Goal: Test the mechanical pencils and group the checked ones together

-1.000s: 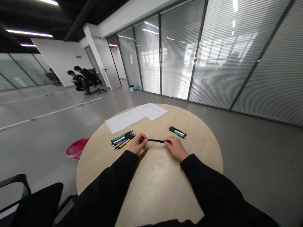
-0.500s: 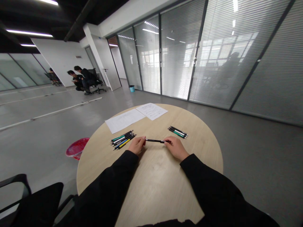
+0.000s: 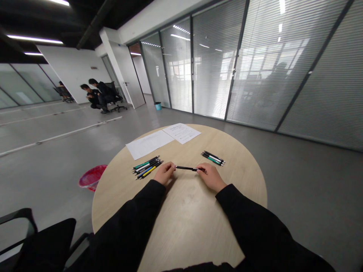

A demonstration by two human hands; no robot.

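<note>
Between my two hands a black pen (image 3: pixel 185 168) is held level, just over the round wooden table (image 3: pixel 187 219). My left hand (image 3: pixel 166 173) is closed, its fingertips pinching the pen's left end. Gripping the opposite end, near the clip, is my right hand (image 3: pixel 210 176), also closed. Left of my left hand lies a group of several pens (image 3: pixel 147 167) in green, white, blue, yellow and black. A smaller group of pens (image 3: pixel 213 158), black, white and green, rests beyond my right hand. My fingers hide both tips of the held pen.
Two sheets of paper, a left one (image 3: pixel 149 144) and a printed right one (image 3: pixel 183 133), lie at the table's far side. A red basin (image 3: pixel 92 177) sits on the floor at left, near a black chair (image 3: pixel 42 245). Two people (image 3: pixel 99 94) are farther back.
My left fingers have shifted very slightly at the pen's left end. The right hand, the pen and both pen groups look the same.
</note>
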